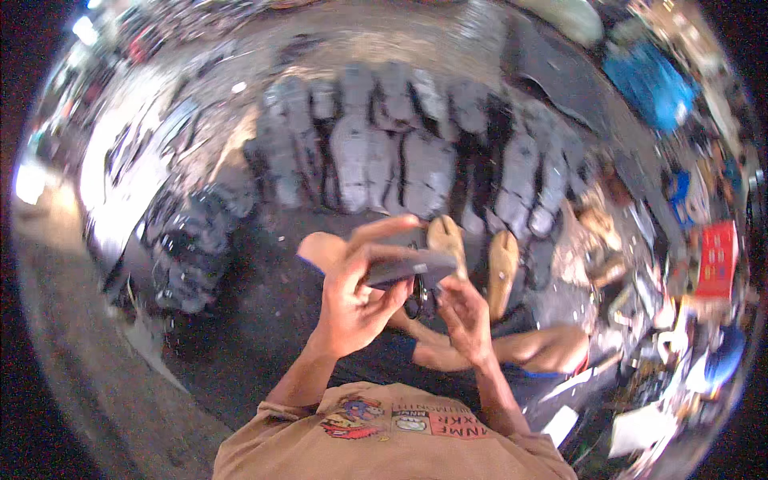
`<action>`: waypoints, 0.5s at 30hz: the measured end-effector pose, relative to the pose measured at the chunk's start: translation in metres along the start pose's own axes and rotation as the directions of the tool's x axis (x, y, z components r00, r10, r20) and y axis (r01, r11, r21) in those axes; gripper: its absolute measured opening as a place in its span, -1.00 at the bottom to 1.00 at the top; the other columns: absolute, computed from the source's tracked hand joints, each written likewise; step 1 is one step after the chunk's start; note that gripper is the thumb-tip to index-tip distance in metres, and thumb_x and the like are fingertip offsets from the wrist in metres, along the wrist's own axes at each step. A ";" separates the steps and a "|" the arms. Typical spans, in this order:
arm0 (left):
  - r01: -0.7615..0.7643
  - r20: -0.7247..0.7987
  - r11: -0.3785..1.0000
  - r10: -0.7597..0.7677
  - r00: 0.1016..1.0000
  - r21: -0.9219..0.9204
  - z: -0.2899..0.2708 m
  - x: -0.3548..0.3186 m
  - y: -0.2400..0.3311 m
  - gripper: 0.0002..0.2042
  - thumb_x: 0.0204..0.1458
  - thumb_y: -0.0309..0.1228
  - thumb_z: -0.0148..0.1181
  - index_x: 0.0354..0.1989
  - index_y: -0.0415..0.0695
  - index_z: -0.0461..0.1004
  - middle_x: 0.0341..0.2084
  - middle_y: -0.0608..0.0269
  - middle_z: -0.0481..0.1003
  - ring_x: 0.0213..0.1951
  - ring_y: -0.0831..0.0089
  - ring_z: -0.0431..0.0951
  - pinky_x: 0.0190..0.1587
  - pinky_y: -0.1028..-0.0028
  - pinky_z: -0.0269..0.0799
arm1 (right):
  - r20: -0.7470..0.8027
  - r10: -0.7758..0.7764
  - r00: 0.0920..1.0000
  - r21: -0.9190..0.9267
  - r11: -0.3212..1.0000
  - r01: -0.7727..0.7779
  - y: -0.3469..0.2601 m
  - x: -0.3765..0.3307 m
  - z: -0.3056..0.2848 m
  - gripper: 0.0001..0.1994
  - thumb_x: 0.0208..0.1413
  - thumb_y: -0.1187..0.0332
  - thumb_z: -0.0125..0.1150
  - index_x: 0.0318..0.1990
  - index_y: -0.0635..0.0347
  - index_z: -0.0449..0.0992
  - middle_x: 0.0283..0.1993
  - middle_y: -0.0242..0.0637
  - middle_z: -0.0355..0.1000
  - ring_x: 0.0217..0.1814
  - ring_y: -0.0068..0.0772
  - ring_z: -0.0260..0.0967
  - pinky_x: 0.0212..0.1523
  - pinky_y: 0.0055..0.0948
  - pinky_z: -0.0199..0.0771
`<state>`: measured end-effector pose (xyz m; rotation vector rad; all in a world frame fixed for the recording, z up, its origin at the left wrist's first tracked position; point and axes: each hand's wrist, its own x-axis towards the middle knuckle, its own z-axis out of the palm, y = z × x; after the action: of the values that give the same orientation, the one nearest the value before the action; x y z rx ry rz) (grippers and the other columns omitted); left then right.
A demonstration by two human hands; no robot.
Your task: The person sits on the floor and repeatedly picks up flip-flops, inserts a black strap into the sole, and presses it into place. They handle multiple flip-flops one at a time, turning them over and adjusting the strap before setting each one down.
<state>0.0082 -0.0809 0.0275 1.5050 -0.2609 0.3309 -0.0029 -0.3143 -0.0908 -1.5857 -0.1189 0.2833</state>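
Observation:
A dark grey sandal sole [394, 270] is raised in front of my chest, seen nearly edge-on and a little blurred. My left hand [350, 300] is closed around its left part, thumb below and one finger stretched out above. At its right end, the fingers of my right hand [466, 320] are pinched against the sandal. A black strap loop [416, 302] hangs under the sole between both hands. Just beyond lie two tan foot-shaped forms [502, 272], each notched at the toe.
Rows of grey soles [352, 160] lie on the ground ahead. A heap of shiny black pieces [192, 252] sits at the left. My crossed legs [540, 350] are close below my hands. To the right are a red printed sheet [716, 260], a blue bag [650, 84] and scattered clutter.

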 end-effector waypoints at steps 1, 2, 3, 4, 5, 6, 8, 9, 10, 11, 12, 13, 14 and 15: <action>-0.173 0.174 0.907 0.113 0.978 0.383 0.005 0.007 0.017 -0.73 0.15 -0.61 0.40 0.04 -0.23 0.67 0.21 0.02 0.56 0.25 0.19 0.61 0.31 0.23 0.52 | -0.094 -0.194 0.976 -0.221 0.960 0.169 -0.044 0.001 -0.001 -0.55 0.22 0.61 0.38 0.27 0.27 0.53 0.28 -0.14 0.55 0.36 -0.22 0.48 0.38 -0.22 0.46; -0.166 0.203 0.921 0.099 0.974 0.351 0.013 0.000 0.012 -0.70 0.07 -0.63 0.42 0.00 -0.21 0.69 0.18 0.03 0.58 0.24 0.14 0.62 0.31 0.19 0.53 | -0.146 -0.318 0.937 -0.241 0.930 0.278 -0.067 0.002 -0.008 -0.52 0.17 0.62 0.40 0.27 0.27 0.53 0.28 -0.11 0.56 0.37 -0.13 0.48 0.39 -0.18 0.46; -0.153 0.230 0.936 0.081 0.970 0.316 0.018 -0.004 0.008 -0.68 -0.01 -0.65 0.43 -0.03 -0.19 0.72 0.16 0.04 0.61 0.23 0.09 0.63 0.32 0.14 0.54 | -0.193 -0.432 0.881 -0.277 0.885 0.374 -0.087 0.002 -0.014 -0.49 0.11 0.64 0.41 0.26 0.27 0.54 0.28 -0.07 0.56 0.38 -0.03 0.49 0.41 -0.15 0.45; -0.247 0.262 0.912 0.163 0.951 0.327 0.025 -0.006 0.008 -0.66 -0.06 -0.65 0.45 -0.05 -0.17 0.73 0.12 0.05 0.64 0.22 0.08 0.65 0.32 0.09 0.53 | -0.083 -0.493 0.866 -0.342 0.830 0.440 -0.106 -0.003 -0.021 -0.46 0.05 0.63 0.43 0.24 0.26 0.54 0.27 -0.04 0.56 0.37 0.01 0.50 0.39 -0.13 0.48; -0.345 0.285 0.873 0.252 0.925 0.346 0.035 -0.006 0.006 -0.65 -0.12 -0.64 0.46 -0.08 -0.16 0.74 0.08 0.06 0.67 0.20 0.06 0.67 0.33 0.03 0.53 | 0.045 -0.547 0.836 -0.387 0.762 0.519 -0.118 -0.008 -0.031 -0.44 -0.01 0.63 0.44 0.23 0.25 0.55 0.26 -0.02 0.56 0.36 0.06 0.52 0.38 -0.11 0.50; -0.408 0.292 0.846 0.317 0.902 0.343 0.041 -0.007 0.007 -0.56 -0.14 -0.68 0.46 0.01 -0.17 0.70 0.07 0.06 0.69 0.19 0.05 0.69 0.36 -0.07 0.50 | 0.084 -0.542 0.836 -0.366 0.764 0.531 -0.123 -0.014 -0.032 -0.44 -0.06 0.63 0.42 0.20 0.24 0.57 0.22 -0.03 0.59 0.32 0.04 0.56 0.34 -0.09 0.56; -0.450 0.280 0.816 0.366 0.888 0.363 0.050 -0.013 0.008 -0.47 -0.15 -0.69 0.47 0.10 -0.18 0.66 0.07 0.06 0.69 0.20 0.05 0.69 0.36 -0.09 0.49 | -0.036 -0.618 0.785 -0.402 0.728 0.555 -0.115 -0.018 -0.029 -0.64 -0.04 0.57 0.52 -0.03 0.37 0.62 0.08 0.02 0.66 0.15 0.00 0.68 0.24 -0.12 0.66; -0.460 0.259 0.797 0.385 0.886 0.391 0.052 -0.018 0.008 -0.43 -0.16 -0.70 0.47 0.15 -0.18 0.63 0.07 0.06 0.69 0.20 0.04 0.69 0.36 -0.11 0.49 | -0.057 -0.618 0.784 -0.391 0.737 0.552 -0.111 -0.022 -0.030 -0.65 -0.03 0.59 0.51 -0.04 0.37 0.62 0.06 0.02 0.67 0.13 -0.01 0.69 0.21 -0.14 0.67; -0.477 0.279 0.780 0.391 0.877 0.405 0.055 -0.017 0.009 -0.40 -0.17 -0.68 0.49 0.17 -0.18 0.56 0.03 0.08 0.70 0.16 0.04 0.70 0.34 -0.10 0.51 | -0.056 -0.617 0.785 -0.378 0.741 0.556 -0.108 -0.022 -0.032 -0.65 -0.02 0.59 0.52 -0.04 0.38 0.61 0.07 0.02 0.66 0.13 -0.02 0.69 0.21 -0.15 0.68; -0.485 0.279 0.788 0.403 0.872 0.378 0.057 -0.017 0.006 -0.42 -0.17 -0.68 0.50 0.14 -0.18 0.55 0.00 0.08 0.69 0.14 0.05 0.70 0.33 -0.10 0.52 | -0.053 -0.616 0.786 -0.363 0.745 0.559 -0.105 -0.022 -0.036 -0.66 -0.02 0.58 0.52 -0.05 0.39 0.61 0.08 0.02 0.66 0.13 -0.04 0.70 0.21 -0.15 0.68; -0.498 0.281 0.795 0.418 0.864 0.347 0.057 -0.016 0.003 -0.43 -0.18 -0.67 0.51 0.11 -0.18 0.55 -0.02 0.08 0.69 0.12 0.05 0.69 0.32 -0.10 0.52 | -0.053 -0.618 0.784 -0.351 0.747 0.565 -0.102 -0.023 -0.037 -0.66 -0.02 0.58 0.52 -0.06 0.40 0.60 0.08 0.01 0.66 0.13 -0.05 0.70 0.21 -0.16 0.68; -0.509 0.281 0.801 0.433 0.856 0.316 0.057 -0.016 0.001 -0.45 -0.18 -0.66 0.52 0.08 -0.17 0.54 -0.05 0.08 0.68 0.10 0.06 0.69 0.31 -0.10 0.53 | -0.085 -0.583 0.808 -0.352 0.776 0.523 -0.101 -0.024 -0.035 -0.66 -0.03 0.57 0.52 -0.06 0.38 0.61 0.08 0.01 0.66 0.12 -0.04 0.70 0.20 -0.16 0.69; -0.455 0.307 0.850 0.373 0.876 0.266 0.058 -0.015 0.002 -0.47 -0.20 -0.68 0.52 0.02 -0.16 0.50 -0.07 0.07 0.63 0.05 0.09 0.67 0.22 -0.01 0.60 | -0.117 -0.547 0.829 -0.351 0.804 0.480 -0.101 -0.027 -0.032 -0.65 -0.05 0.57 0.52 -0.06 0.37 0.61 0.08 0.00 0.66 0.12 -0.03 0.70 0.19 -0.16 0.69; -0.423 0.368 0.855 0.306 0.878 0.299 0.058 -0.015 0.004 -0.47 -0.19 -0.69 0.51 0.03 -0.15 0.50 -0.06 0.06 0.61 0.06 0.09 0.67 0.19 0.04 0.61 | -0.152 -0.509 0.847 -0.355 0.828 0.434 -0.104 -0.029 -0.032 -0.65 -0.06 0.56 0.52 -0.06 0.35 0.61 0.07 0.00 0.66 0.11 -0.02 0.71 0.18 -0.16 0.70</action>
<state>-0.0050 -0.1394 0.0291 1.8841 -0.7839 0.4706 -0.0124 -0.3483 0.0158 -1.8265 -0.3811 -0.3402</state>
